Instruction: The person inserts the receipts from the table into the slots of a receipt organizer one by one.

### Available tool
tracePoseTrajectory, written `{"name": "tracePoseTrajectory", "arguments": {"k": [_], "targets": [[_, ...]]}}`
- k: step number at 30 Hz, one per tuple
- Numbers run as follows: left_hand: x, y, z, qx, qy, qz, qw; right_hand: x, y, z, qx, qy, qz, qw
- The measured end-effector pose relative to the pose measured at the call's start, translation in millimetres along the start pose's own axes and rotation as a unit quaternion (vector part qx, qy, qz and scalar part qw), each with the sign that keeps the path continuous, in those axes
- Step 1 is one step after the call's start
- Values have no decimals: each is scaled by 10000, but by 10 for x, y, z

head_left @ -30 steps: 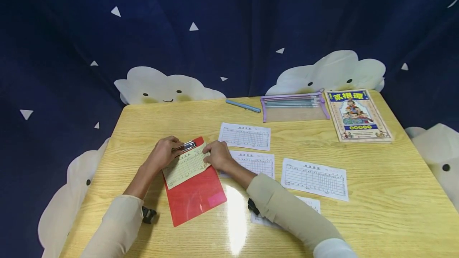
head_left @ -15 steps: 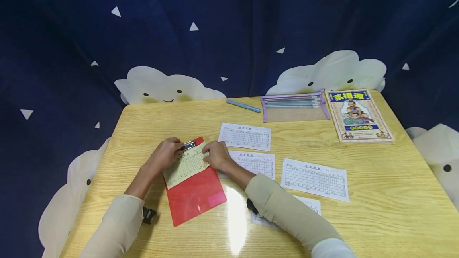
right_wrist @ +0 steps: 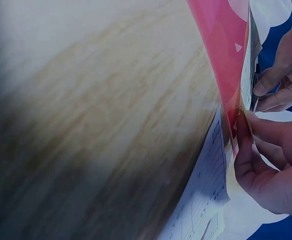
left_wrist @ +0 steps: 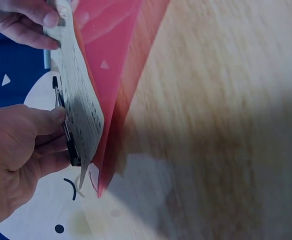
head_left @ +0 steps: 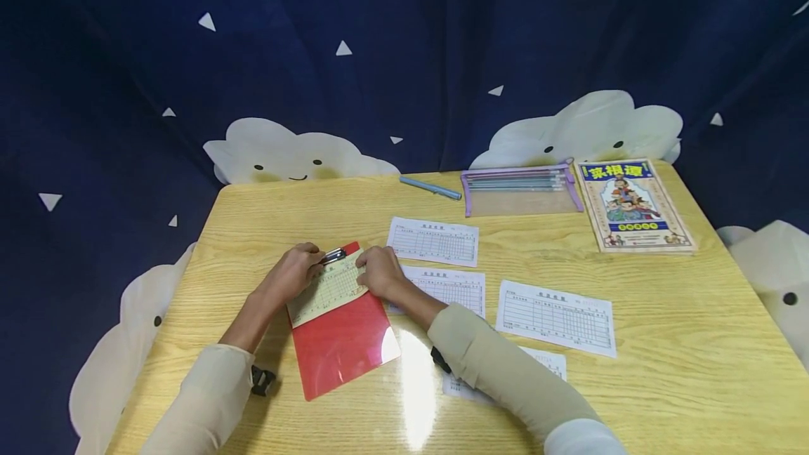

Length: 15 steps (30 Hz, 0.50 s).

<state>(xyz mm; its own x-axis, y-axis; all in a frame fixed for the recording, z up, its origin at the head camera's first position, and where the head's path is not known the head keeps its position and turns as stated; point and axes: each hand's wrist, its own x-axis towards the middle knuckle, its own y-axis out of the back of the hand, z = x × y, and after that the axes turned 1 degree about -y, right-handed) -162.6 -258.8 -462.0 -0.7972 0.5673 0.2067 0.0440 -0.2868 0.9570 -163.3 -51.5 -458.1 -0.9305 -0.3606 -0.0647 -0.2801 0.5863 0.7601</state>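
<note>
A red clipboard [head_left: 344, 350] lies at a slant on the table, left of the middle. At its top is a metal clip [head_left: 333, 256], which the left hand [head_left: 296, 274] grips between thumb and fingers, as the left wrist view also shows. A pale yellow printed form [head_left: 329, 295] covers the board's upper half, its top edge right at the clip. The right hand [head_left: 381, 272] pinches the form's right edge between thumb and fingers. In the right wrist view the form [right_wrist: 246, 85] stands slightly off the red board [right_wrist: 223, 55].
Several white printed forms [head_left: 556, 318] lie to the right, one partly under the right forearm. Along the back are a blue pen [head_left: 430, 188], a mesh pencil case [head_left: 521, 202] with purple edging and pencils inside, and a book [head_left: 635, 206]. A dark blue curtain [head_left: 404, 55] hangs behind the table.
The yellow form has shifted slightly up toward the clip. The clip's metal plate now looks narrower and more tilted. Both hands have stayed almost in place.
</note>
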Motion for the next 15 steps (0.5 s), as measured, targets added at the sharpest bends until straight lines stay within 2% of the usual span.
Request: {"name": "tracePoseTrajectory", "arguments": {"k": [5,15], "targets": [[-6,-8,-2,20,-138,134,9998,27,-10,2,-70,92,11,9999],[-5,-10,0,58,-139,183,9997,86,-53,-8,-132,52,115,9998]]}}
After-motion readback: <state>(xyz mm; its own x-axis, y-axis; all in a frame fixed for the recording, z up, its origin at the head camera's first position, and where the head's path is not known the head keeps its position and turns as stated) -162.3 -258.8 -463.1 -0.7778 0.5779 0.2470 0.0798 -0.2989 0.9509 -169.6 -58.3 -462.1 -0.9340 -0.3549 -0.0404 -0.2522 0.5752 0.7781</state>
